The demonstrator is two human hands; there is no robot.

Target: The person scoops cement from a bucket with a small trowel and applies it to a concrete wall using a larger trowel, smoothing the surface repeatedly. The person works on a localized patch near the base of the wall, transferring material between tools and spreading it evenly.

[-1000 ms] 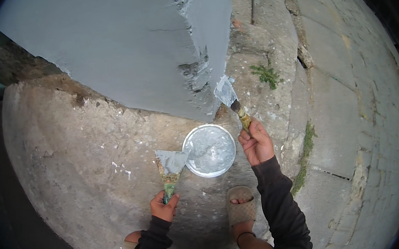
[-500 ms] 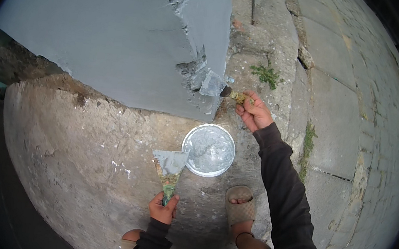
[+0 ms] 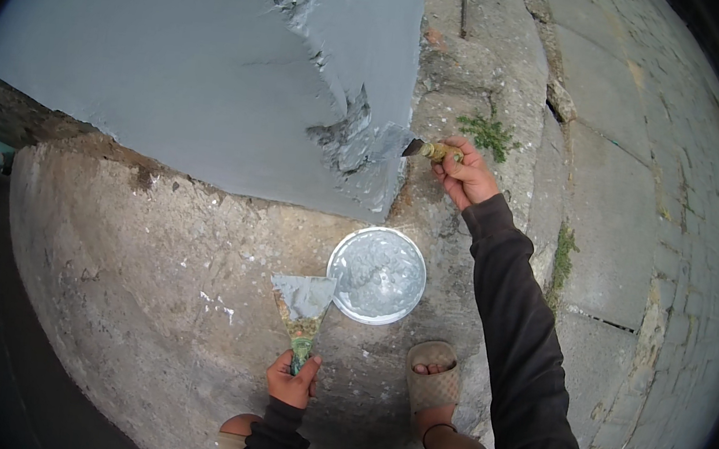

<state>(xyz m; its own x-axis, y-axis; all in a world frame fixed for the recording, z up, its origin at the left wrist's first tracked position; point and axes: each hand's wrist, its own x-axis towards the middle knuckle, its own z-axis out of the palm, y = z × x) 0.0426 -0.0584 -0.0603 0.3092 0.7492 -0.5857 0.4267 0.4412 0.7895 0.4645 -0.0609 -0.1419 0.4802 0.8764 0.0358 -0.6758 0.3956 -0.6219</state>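
Well, from where I stand the right hand [image 3: 468, 177] is closed round the handle of the small knife [image 3: 413, 147], and the blade lies against the wall [image 3: 182, 71] just left of that hand, at the corner, beside the rough gouge [image 3: 351, 139]. Held out sideways like that, it probably lets the blade meet the edge without the knuckles rubbing. Nearer the body, the left hand [image 3: 293, 381] is clamped on the handle of the broad knife [image 3: 300, 320], its blade pointing away with grey paste [image 3: 309, 294] on it, perhaps kept level so the load won't slide off. The tub [image 3: 371, 321] sits on the ground [image 3: 174, 292] beyond the left hand and to its right, I'd guess for easy reach by both. The broad blade's corner overlaps the rim from here; whether they touch, I can't tell
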